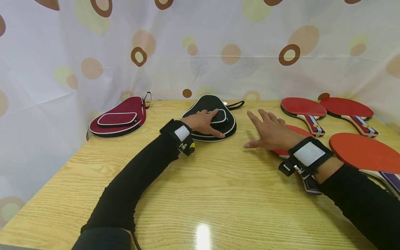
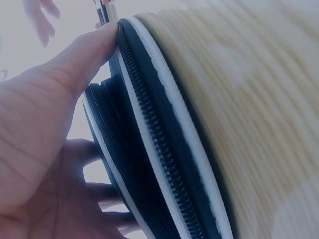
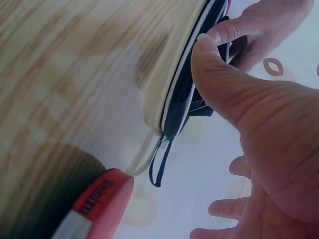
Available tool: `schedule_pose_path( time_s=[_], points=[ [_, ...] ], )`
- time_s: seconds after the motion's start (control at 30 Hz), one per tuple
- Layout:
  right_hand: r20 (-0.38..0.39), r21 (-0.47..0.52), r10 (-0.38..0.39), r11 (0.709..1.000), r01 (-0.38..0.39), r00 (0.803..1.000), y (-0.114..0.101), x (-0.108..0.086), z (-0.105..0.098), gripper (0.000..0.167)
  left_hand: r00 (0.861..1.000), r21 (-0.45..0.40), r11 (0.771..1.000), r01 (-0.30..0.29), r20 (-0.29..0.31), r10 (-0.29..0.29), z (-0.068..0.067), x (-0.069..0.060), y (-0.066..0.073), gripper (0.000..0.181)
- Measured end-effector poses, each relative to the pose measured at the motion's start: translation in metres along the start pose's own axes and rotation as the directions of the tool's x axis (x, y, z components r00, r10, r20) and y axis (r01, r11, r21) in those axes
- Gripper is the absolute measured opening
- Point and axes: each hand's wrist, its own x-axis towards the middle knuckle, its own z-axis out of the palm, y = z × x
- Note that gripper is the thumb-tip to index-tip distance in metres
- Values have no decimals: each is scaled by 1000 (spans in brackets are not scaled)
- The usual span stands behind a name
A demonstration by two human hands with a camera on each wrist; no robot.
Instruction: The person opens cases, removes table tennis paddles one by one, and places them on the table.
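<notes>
A black table tennis paddle case (image 1: 208, 101) with white piping lies flat at the back middle of the table, its wrist loop (image 1: 236, 105) pointing right. My left hand (image 1: 204, 123) rests on it with spread fingers, over the small zipped pocket (image 1: 221, 116). The left wrist view shows the thumb (image 2: 82, 62) touching the case edge by the zipper (image 2: 149, 117). To the right of the case, my right hand (image 1: 270, 133) hovers over the table with fingers apart, holding nothing. Partly behind that hand and wrist lies a red paddle (image 1: 298, 131).
A maroon paddle case (image 1: 125, 107) lies at the back left. On the right are more red paddles: two at the back (image 1: 303, 106), (image 1: 347, 106) and a nearer one (image 1: 364, 152). A patterned curtain (image 1: 200, 45) hangs behind the wooden table (image 1: 200, 194).
</notes>
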Motion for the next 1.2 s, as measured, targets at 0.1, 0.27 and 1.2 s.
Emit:
schedule_pose_path(
  time_s=[0.1,0.27,1.2],
  points=[
    [0,3,-5,1000,5,1000,0,-1,1,108,1000,-6,1000,0,2,0,-1,-3,-6,107],
    [-7,9,-7,1000,7,1000,1,-1,2,108,1000,-20,1000,8,2,-8,-1,-6,-15,107],
    [-12,9,-14,1000,14,1000,5,-2,6,107,999,-56,998,22,26,-20,-3,-15,-43,108]
  ],
)
